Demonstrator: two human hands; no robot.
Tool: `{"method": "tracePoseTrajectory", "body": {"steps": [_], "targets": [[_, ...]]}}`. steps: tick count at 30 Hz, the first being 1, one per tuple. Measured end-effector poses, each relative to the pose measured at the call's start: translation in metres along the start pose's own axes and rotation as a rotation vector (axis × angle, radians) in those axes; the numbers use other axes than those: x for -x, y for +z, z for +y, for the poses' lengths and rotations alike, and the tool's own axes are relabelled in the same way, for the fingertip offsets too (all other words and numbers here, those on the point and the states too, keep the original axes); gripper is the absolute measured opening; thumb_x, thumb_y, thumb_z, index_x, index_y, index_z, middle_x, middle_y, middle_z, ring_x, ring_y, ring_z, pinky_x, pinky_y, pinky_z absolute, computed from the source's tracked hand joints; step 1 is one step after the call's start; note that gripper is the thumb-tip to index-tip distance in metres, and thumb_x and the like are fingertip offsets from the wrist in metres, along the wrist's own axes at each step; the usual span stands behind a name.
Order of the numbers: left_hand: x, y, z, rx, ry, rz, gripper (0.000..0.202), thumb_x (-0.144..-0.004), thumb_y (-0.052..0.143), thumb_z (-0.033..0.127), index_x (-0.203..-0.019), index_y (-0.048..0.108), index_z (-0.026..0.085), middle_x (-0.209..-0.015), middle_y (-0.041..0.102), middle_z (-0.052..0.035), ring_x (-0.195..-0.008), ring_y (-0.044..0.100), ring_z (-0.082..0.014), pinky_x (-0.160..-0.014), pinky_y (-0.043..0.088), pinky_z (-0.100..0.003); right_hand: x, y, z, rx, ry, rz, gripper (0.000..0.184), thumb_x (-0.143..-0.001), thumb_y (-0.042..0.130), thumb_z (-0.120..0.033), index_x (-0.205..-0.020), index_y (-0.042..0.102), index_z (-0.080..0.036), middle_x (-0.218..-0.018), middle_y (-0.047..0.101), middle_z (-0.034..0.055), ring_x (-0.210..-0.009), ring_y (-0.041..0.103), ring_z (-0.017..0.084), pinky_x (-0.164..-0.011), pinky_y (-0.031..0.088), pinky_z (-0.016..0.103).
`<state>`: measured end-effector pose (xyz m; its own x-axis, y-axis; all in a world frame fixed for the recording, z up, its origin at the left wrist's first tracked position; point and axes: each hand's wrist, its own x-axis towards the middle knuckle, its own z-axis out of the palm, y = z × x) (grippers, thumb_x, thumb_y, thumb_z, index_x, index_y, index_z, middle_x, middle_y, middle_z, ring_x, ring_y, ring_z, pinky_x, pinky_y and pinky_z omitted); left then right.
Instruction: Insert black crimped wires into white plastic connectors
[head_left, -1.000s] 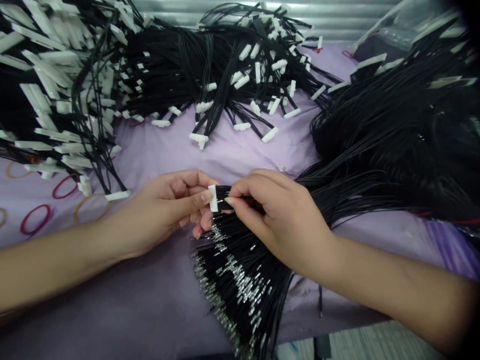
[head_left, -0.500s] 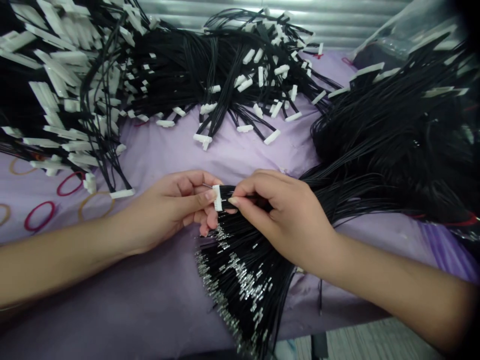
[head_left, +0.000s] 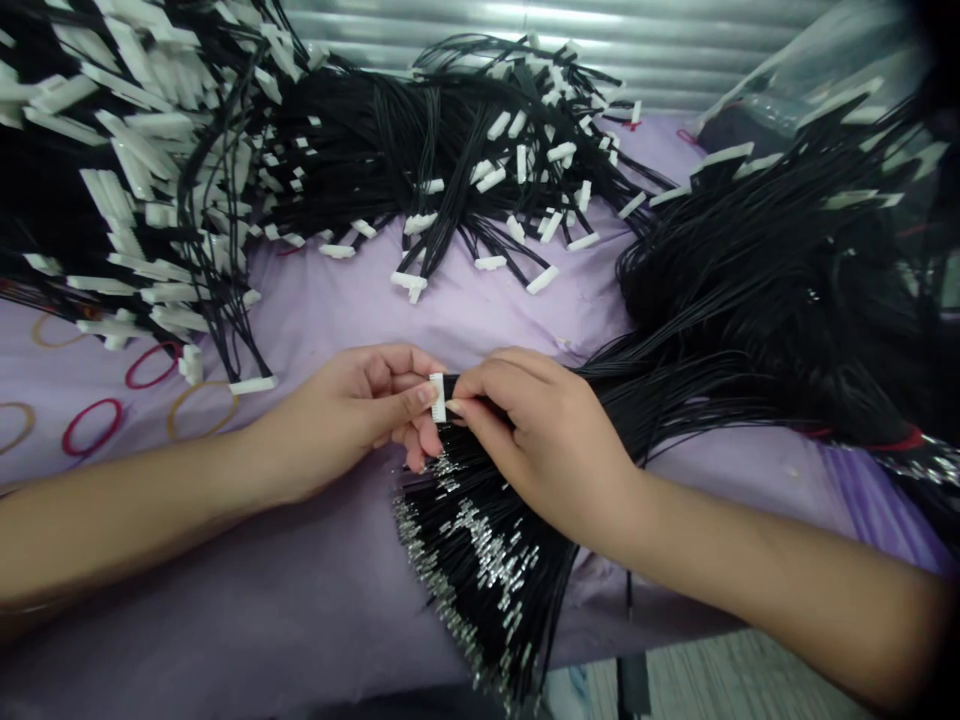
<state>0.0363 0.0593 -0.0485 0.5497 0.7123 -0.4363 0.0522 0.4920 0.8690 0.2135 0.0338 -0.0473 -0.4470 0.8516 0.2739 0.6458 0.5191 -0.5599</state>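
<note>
A small white connector (head_left: 438,397) sits pinched between the two hands, just above the middle of the tabletop (head_left: 315,590). The left hand (head_left: 352,410) has its grip closed on it, thumb and forefinger clamping the white housing. The right hand (head_left: 544,440) meets it from the other side, its grip narrow around the black wires (head_left: 469,385) that enter the connector. Directly under both hands fans a bundle of loose black wires (head_left: 480,540) with bare metal terminals at their ends, reaching toward the near edge. A purple cloth covers the tabletop. Farther back lies a heap of finished harnesses (head_left: 450,160) with white connectors, and another dense pile (head_left: 112,180) at the left. A dark mass of wire (head_left: 787,290) fills the right side. Red and yellow rubber bands (head_left: 90,425) lie at the left, well apart from the hands.
</note>
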Motion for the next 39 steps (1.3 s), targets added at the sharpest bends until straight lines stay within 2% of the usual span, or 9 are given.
{"method": "tracePoseTrajectory", "body": {"steps": [2,7,11,14,18,21,26,33,39], "targets": [[0.001,0.001,0.002,0.0,0.005,0.021,0.016,-0.079,0.059,0.024,-0.091,0.054,0.014,-0.054,0.06,0.0016,-0.044,0.053,-0.0052,-0.04,0.039,-0.011,0.0,-0.004,0.0,0.026,-0.041,0.006,0.02,-0.089,0.045,-0.018,-0.08,0.061,-0.009,-0.076,0.057,0.0049,-0.075,0.05,0.013,-0.07,0.041,0.026],[0.003,0.003,0.005,0.142,0.021,0.086,0.016,-0.08,0.058,0.026,-0.091,0.055,0.014,-0.05,0.051,0.0053,-0.042,0.043,-0.0013,-0.039,0.033,-0.008,0.008,-0.019,-0.006,0.213,-0.268,0.189,0.017,-0.087,0.048,-0.017,-0.091,0.064,-0.011,-0.093,0.06,0.0085,-0.087,0.05,0.017,-0.077,0.042,0.031],[0.001,0.002,0.005,0.195,0.004,0.115,0.014,-0.08,0.06,0.026,-0.085,0.055,0.015,-0.05,0.048,0.006,-0.042,0.039,-0.0001,-0.039,0.031,-0.007,0.017,-0.016,-0.013,0.42,-0.291,0.019,0.023,-0.087,0.045,-0.01,-0.099,0.064,-0.007,-0.098,0.061,0.0129,-0.09,0.051,0.021,-0.079,0.045,0.035],[0.0,0.002,0.006,0.187,-0.006,0.13,0.015,-0.08,0.06,0.028,-0.087,0.055,0.015,-0.05,0.047,0.0066,-0.041,0.036,0.0008,-0.038,0.029,-0.007,0.021,-0.01,-0.015,0.507,-0.25,-0.029,0.029,-0.084,0.049,-0.01,-0.11,0.06,-0.002,-0.109,0.057,0.0185,-0.1,0.049,0.027,-0.085,0.045,0.039],[0.001,0.003,0.007,0.178,-0.025,0.122,0.015,-0.08,0.059,0.028,-0.084,0.054,0.015,-0.048,0.046,0.0064,-0.039,0.035,0.0008,-0.037,0.028,-0.007,0.023,-0.007,-0.016,0.555,-0.169,-0.029,0.023,-0.08,0.056,-0.011,-0.101,0.064,-0.006,-0.09,0.058,0.0145,-0.08,0.051,0.024,-0.067,0.047,0.036],[0.001,0.003,0.007,0.198,-0.03,0.13,0.015,-0.079,0.06,0.028,-0.084,0.053,0.015,-0.049,0.045,0.0066,-0.04,0.035,0.0007,-0.037,0.027,-0.007,0.021,-0.006,-0.015,0.578,-0.149,-0.083,0.026,-0.081,0.055,-0.014,-0.105,0.063,-0.006,-0.077,0.057,0.0089,-0.068,0.051,0.02,-0.059,0.045,0.034],[0.0,0.002,0.005,0.195,-0.01,0.122,0.013,-0.081,0.058,0.027,-0.084,0.054,0.015,-0.047,0.044,0.0069,-0.038,0.033,0.0013,-0.037,0.026,-0.008,0.016,-0.006,-0.01,0.483,-0.016,-0.183,0.028,-0.091,0.041,-0.024,-0.096,0.064,-0.01,-0.076,0.06,0.0074,-0.068,0.055,0.019,-0.06,0.043,0.033],[0.001,0.003,0.009,0.201,-0.056,0.132,0.015,-0.08,0.059,0.027,-0.088,0.053,0.015,-0.048,0.046,0.0066,-0.04,0.036,0.0004,-0.038,0.028,-0.008,0.01,-0.024,-0.005,0.243,0.005,-0.368,0.026,-0.088,0.047,-0.019,-0.066,0.061,-0.014,-0.074,0.053,0.0038,-0.068,0.049,0.014,-0.063,0.041,0.028],[0.001,0.002,0.007,0.129,-0.039,0.096,0.02,-0.079,0.06,0.03,-0.091,0.053,0.016,-0.049,0.05,0.0062,-0.04,0.038,-0.0007,-0.037,0.027,-0.008,0.005,-0.037,0.001,-0.02,-0.094,-0.117,0.019,-0.089,0.048,-0.022,-0.083,0.065,-0.017,-0.087,0.06,0.0027,-0.079,0.052,0.011,-0.077,0.041,0.027]]}}
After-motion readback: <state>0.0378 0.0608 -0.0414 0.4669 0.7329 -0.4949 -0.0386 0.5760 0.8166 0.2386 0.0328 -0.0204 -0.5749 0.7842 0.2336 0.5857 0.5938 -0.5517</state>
